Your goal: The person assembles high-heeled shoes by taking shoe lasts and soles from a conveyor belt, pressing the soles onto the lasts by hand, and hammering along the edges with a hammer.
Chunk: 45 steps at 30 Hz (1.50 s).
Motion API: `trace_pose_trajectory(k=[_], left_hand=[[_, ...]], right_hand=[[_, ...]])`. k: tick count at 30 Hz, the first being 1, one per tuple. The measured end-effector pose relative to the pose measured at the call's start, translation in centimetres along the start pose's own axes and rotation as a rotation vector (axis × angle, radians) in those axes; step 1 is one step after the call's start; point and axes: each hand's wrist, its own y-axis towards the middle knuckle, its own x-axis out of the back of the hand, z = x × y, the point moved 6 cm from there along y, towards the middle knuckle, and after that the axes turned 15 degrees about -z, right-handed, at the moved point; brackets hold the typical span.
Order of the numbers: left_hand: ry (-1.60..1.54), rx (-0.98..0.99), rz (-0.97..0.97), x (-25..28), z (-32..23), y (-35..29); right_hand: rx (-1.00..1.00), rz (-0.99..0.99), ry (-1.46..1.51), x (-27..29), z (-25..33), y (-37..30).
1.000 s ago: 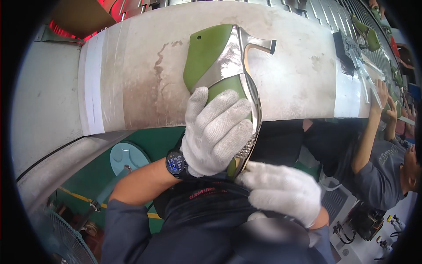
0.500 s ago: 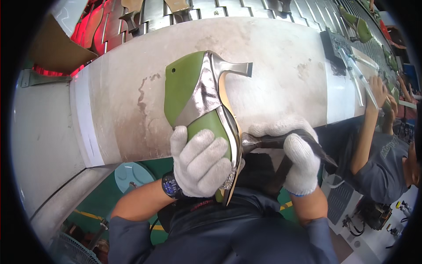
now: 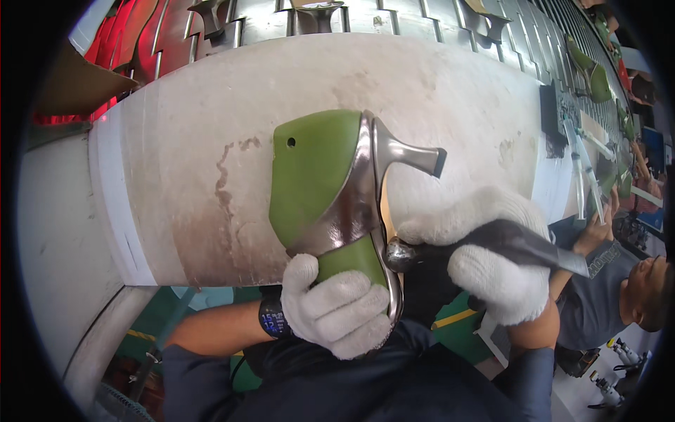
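A high-heeled shoe with a shiny metallic brown-grey upper [image 3: 351,211] is fitted over a green shoe last [image 3: 313,158]. Its flared heel [image 3: 415,156] points to the right. My left hand [image 3: 337,306], in a pale knit glove, wraps round the toe end and hides it. A gloved fist, my right hand [image 3: 503,260], grips a dark hammer [image 3: 506,243] whose flat end sticks out to the right. The hammer's rounded metal head [image 3: 402,254] lies against the sole edge, by the looks of it touching.
Beneath the shoe's far part lies a stained pale bench [image 3: 436,91]. Beyond it runs a metal-slat conveyor [image 3: 401,21] carrying heels and lasts. Red light glows at the far left. Another person [image 3: 633,295] works at the right, near clear strips [image 3: 580,176] on the bench.
The shoe has shifted nearer to me and slightly right, turning a little, with my left hand on it. My right hand has moved right and down, and the hammer's rounded head now shows fully.
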Motion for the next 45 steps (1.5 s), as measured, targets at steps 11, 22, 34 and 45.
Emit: trace_pose_trajectory(k=[11, 22, 34, 45], left_hand=[[-0.092, 0.098, 0.096, -0.1, 0.2, 0.4], [-0.066, 0.028, 0.096, -0.1, 0.5, 0.7], [-0.031, -0.109, 0.194, -0.3, 0.2, 1.3], [-0.094, -0.057, 0.221, 0.6, 0.9, 1.8]], right_hand=[[0.02, -0.139, 0.104, -0.9, 0.2, -0.7], [0.112, -0.055, 0.164, -2.7, 2.6, 2.1], [0.049, -0.149, 0.253, -0.5, -2.3, -3.1], [0.389, -0.091, 0.431, -2.4, -2.0, -11.1]])
